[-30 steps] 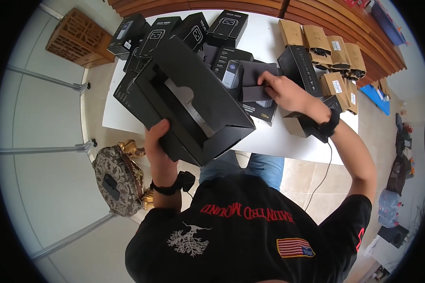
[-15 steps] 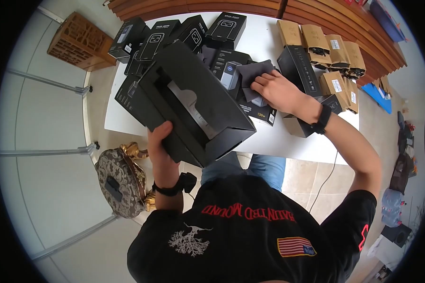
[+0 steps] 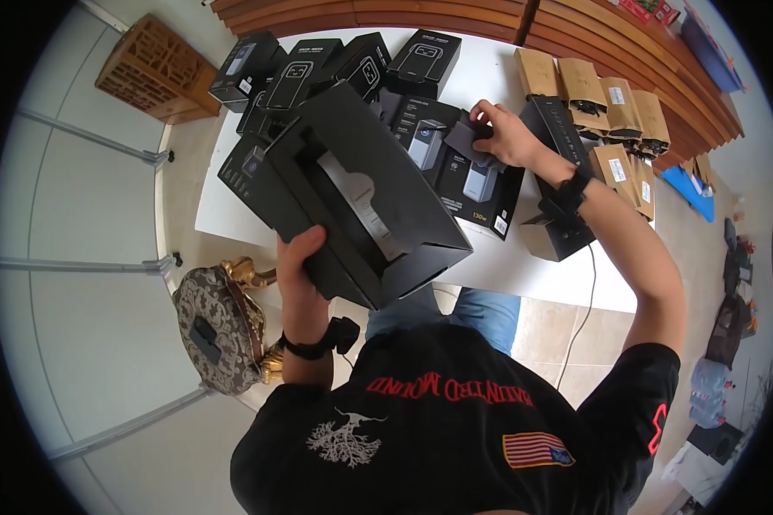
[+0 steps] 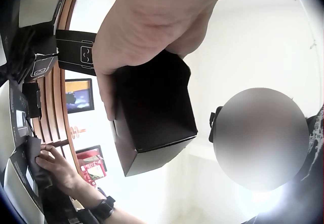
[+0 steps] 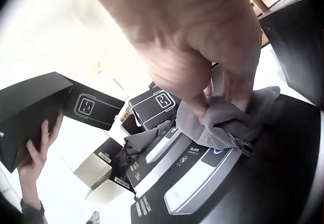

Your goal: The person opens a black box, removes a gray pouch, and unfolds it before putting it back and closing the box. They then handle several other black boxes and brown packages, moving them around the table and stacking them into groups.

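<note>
An open black box (image 3: 386, 184) with a pale insert inside is gripped at its lower left side by the left hand (image 3: 301, 266), thumb on the near wall. In the left wrist view the left hand (image 4: 152, 26) wraps over the black box (image 4: 154, 102). The right hand (image 3: 511, 142) pinches a grey cloth pouch (image 3: 464, 140) above a black printed box (image 3: 477, 190) lying on the table. From the right wrist view, the fingers of the right hand (image 5: 202, 47) press into the bunched grey pouch (image 5: 217, 123), which has a drawstring end.
Several black boxes (image 3: 301, 75) stand along the back left of the white table (image 3: 524, 279). Brown paper packets (image 3: 582, 83) lie at the back right, beside a long black box (image 3: 554, 133). A patterned stool (image 3: 219, 330) stands left of the table, and a cable hangs at the right.
The right hand has lifted and shifted the grey pouch toward the back, uncovering more of the printed box beneath. The left hand still holds the open box, nearly unmoved.
</note>
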A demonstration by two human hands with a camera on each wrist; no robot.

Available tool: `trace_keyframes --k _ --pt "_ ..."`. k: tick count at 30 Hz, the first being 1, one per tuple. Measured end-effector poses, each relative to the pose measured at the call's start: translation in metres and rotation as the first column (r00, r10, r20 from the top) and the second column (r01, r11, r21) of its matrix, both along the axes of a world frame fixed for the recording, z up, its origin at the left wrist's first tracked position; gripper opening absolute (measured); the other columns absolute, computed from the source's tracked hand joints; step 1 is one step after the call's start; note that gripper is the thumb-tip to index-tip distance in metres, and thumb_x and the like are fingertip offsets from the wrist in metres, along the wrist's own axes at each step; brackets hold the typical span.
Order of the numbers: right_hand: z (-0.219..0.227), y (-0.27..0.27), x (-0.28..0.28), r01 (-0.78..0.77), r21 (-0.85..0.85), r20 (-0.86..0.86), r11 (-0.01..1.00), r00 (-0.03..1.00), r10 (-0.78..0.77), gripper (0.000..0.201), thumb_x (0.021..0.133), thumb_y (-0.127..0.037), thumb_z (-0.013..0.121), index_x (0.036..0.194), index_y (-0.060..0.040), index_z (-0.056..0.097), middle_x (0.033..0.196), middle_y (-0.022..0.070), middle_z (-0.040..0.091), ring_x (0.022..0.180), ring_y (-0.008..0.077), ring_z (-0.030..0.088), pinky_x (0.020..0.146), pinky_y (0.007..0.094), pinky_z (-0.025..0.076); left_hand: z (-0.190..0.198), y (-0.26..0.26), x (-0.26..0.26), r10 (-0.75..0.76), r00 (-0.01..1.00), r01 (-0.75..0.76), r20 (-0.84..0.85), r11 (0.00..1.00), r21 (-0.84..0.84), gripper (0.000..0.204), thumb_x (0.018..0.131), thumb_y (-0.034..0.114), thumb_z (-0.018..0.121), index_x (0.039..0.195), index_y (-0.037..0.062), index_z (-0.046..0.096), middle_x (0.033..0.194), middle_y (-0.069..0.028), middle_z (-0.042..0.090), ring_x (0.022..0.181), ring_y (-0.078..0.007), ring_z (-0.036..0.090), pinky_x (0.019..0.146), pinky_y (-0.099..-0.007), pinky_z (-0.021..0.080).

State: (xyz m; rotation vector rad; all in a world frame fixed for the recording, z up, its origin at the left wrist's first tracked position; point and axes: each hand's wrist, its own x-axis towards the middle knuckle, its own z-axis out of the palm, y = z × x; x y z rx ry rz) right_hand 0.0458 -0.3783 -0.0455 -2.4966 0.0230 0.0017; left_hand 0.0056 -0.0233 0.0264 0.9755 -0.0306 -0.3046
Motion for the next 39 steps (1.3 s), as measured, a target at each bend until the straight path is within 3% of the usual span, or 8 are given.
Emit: trace_keyframes --k 12,21,25,27,30,35,37,39 --pt "0.006 -0.011 0.0 0.059 -0.293 -0.068 0.954 0.994 -0.083 0.058 0.07 -0.028 0.081 0.114 0.0047 0.061 0.104 0.0237 0.068 0.098 0.0377 0.065 0.087 0.039 0.051 0.004 -0.015 0.001 -0.065 0.998 0.063 -0.016 0.995 -0.082 0.055 0.077 0.008 0.064 0.128 -0.0025 0.046 0.112 -0.015 0.06 0.096 -0.0239 0.066 0.079 -0.0336 0.058" --pt "0.13 0.016 -0.059 0.17 0.632 0.136 0.756 0.936 -0.324 0.036 0.082 -0.013 0.076 0.108 -0.0006 0.055 0.099 0.0109 0.065 0.091 0.014 0.064 0.076 0.0279 0.054 -0.018 -0.044 0.002 -0.138 0.987 0.141 0.084 0.989 -0.034 0.056 0.081 -0.006 0.062 0.134 0.0012 0.042 0.114 -0.0105 0.059 0.102 -0.0207 0.063 0.086 -0.0334 0.054" --pt "0.158 0.095 -0.119 0.071 0.743 0.247 0.665 0.895 -0.372 0.037 0.08 -0.001 0.076 0.107 -0.0022 0.051 0.103 0.0107 0.062 0.086 0.0155 0.064 0.072 0.03 0.055 -0.012 -0.068 -0.005 -0.184 0.961 0.192 0.205 0.981 -0.023 0.096 0.084 -0.008 0.063 0.155 0.0128 0.002 0.127 -0.0082 0.049 0.108 -0.0139 0.055 0.091 -0.0297 0.049" --pt "0.132 0.112 -0.132 0.072 0.164 0.528 0.984 0.836 -0.149 0.042 0.076 0.002 0.076 0.108 -0.0029 0.05 0.102 0.0131 0.059 0.082 0.0229 0.066 0.064 0.0328 0.055 -0.017 -0.083 -0.008 -0.185 0.948 0.199 0.26 0.98 -0.028 0.095 0.084 -0.008 0.062 0.156 0.0132 0.003 0.126 -0.0074 0.05 0.107 -0.0135 0.054 0.092 -0.0295 0.048" --pt "0.11 0.115 -0.13 0.215 -0.236 0.737 0.948 0.675 0.03 0.039 0.075 0.003 0.075 0.106 -0.0061 0.053 0.104 0.0111 0.056 0.075 0.0326 0.063 0.053 0.0388 0.053 -0.017 -0.091 -0.014 -0.169 0.923 0.171 0.345 0.985 0.026 0.095 0.083 -0.01 0.061 0.156 0.0125 0.004 0.125 -0.007 0.05 0.106 -0.0132 0.054 0.094 -0.0296 0.046" --pt "0.115 0.103 -0.127 0.323 -0.123 0.668 0.938 0.726 -0.162 0.034 0.077 -0.001 0.075 0.105 -0.0057 0.056 0.102 0.0091 0.06 0.076 0.0298 0.064 0.058 0.0357 0.053 -0.014 -0.091 -0.016 -0.188 0.908 0.181 0.374 0.982 0.053 0.094 0.083 -0.009 0.062 0.154 0.0051 0.002 0.138 -0.0116 0.042 0.118 -0.0154 0.05 0.1 -0.0303 0.043" --pt "0.113 0.11 -0.125 0.285 0.379 0.31 0.88 0.857 -0.411 0.03 0.076 -0.002 0.076 0.101 -0.0029 0.059 0.097 0.0118 0.062 0.078 0.0295 0.065 0.061 0.0326 0.053 -0.021 -0.094 -0.014 -0.244 0.868 0.228 0.433 0.97 0.091 0.094 0.082 -0.006 0.064 0.153 0.0011 0.003 0.141 -0.013 0.04 0.122 -0.0168 0.047 0.104 -0.0325 0.039" --pt "0.102 0.112 -0.121 0.22 0.052 0.564 0.974 0.799 -0.211 0.026 0.076 -0.003 0.076 0.099 -0.0027 0.064 0.097 0.0119 0.064 0.081 0.0283 0.065 0.07 0.0328 0.052 -0.022 -0.096 -0.017 -0.242 0.851 0.219 0.465 0.97 0.103 0.095 0.082 -0.004 0.066 0.153 -0.0018 0.003 0.144 -0.0141 0.037 0.127 -0.0177 0.044 0.107 -0.034 0.035"
